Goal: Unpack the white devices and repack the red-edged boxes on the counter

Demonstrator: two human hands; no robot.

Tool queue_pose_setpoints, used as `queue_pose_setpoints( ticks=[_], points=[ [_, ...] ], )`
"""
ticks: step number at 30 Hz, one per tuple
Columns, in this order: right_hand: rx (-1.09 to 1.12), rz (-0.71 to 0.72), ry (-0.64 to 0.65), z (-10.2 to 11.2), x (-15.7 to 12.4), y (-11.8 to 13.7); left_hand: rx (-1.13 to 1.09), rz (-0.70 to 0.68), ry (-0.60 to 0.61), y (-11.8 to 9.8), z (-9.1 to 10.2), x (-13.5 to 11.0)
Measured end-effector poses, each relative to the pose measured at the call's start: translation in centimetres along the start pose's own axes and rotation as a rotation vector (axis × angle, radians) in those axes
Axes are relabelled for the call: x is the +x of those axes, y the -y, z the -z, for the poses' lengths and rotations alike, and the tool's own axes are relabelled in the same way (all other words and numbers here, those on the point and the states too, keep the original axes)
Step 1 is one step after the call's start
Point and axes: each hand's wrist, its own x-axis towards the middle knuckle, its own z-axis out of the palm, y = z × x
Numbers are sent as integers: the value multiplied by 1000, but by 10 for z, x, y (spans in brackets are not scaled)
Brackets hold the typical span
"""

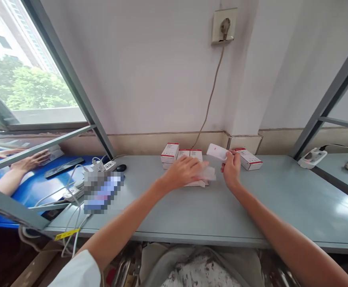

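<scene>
My right hand [232, 167] pinches a flat white piece with a small red mark [217, 152] by its right end, holding it above the desk. My left hand [183, 171] is smeared by motion. At its fingertips is a pale, see-through piece [207, 173], perhaps a plastic sleeve; its exact kind is blurred. Behind and under my left hand stand small white boxes with red edges, one pair stacked [170, 154] and others [196, 153] partly hidden by the hand. A further white and red box [248, 159] lies just behind my right hand.
The grey desk [168, 215] runs along the wall between metal posts. To the left are power strips with cables [75, 191], a black mouse [121, 168] and a pixelated blue object [104, 193]. Another person's hand [30, 161] works at the blue table. A white socket strip [312, 158] sits right.
</scene>
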Motion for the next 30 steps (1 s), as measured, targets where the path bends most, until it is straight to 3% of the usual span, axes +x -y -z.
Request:
queue_pose_setpoints(
  ticks=[3,7,18,24,30],
  points=[
    [67,-133,-120,-1,0,6,40,87,-72,23,-9,-4],
    [50,-176,-120,-2,-1,12,66,186,-63,28,-20,-20],
    [7,-169,51,2,-3,13,-24,277,-53,25,-29,-38],
    [60,-138,160,3,-5,19,57,337,-123,22,-31,-40],
    [55,-118,285,4,-9,22,22,307,-90,19,-31,-39]
  ],
)
